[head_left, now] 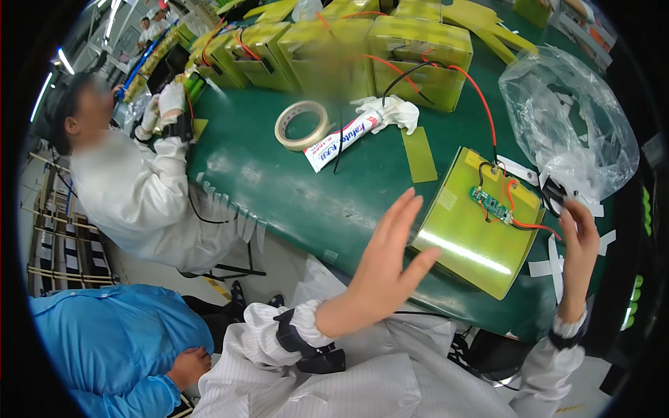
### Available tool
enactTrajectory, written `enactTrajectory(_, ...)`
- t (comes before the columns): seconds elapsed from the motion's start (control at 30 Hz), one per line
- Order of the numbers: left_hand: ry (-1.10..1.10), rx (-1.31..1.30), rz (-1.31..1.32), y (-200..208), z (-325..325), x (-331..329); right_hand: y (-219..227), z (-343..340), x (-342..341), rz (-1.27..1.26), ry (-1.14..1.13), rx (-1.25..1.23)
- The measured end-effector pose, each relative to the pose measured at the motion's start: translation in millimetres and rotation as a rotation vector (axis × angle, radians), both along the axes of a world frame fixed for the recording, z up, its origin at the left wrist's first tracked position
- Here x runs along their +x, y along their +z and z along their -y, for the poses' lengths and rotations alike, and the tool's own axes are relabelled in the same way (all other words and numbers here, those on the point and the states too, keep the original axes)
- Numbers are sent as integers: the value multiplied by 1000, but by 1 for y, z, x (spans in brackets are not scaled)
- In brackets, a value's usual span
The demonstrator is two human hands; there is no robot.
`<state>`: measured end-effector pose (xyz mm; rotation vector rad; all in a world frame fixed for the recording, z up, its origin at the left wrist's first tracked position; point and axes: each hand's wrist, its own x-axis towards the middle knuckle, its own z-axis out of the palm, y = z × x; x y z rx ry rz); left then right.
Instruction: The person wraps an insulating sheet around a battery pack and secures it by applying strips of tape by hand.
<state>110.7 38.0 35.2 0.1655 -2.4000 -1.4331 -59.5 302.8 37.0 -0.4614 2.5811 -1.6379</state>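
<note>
A yellow-wrapped battery pack [463, 240] lies on the green table in front of me, a small green circuit board [491, 205] on its top with red and black wires. My left hand [380, 272] hovers at the pack's left edge, fingers stretched and thumb apart, holding nothing. Beyond the pack's right side is my right hand [580, 247], fingers raised and loosely bent, with nothing visible in them. A red wire [536, 226] from the board ends close to that hand. Black-handled scissors [553, 195] lie just beyond its fingertips, partly hidden.
Several yellow battery packs [421, 59] line the table's back. Tape roll [302, 125], glue tube [340, 143], white glove [394, 113] and yellow sheet [421, 155] lie left of mine. A plastic bag [571, 118] and white strips [555, 268] are right. Two people are at left.
</note>
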Motion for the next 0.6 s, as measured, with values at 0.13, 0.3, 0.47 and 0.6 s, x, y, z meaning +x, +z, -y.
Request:
enactTrajectory(0.13,-74,281,100,-16,15,-10,-13,10,53,11,-119,-69)
enactTrajectory(0.3,-169,681,130,-22,-2,-18,-17,42,85,254,25,-135)
enactTrajectory(0.47,-150,494,31,-32,-7,-19,-9,56,92,246,-4,-89)
enactTrajectory(0.6,-117,389,-20,-34,-8,-20,-8,63,95,321,-41,-257)
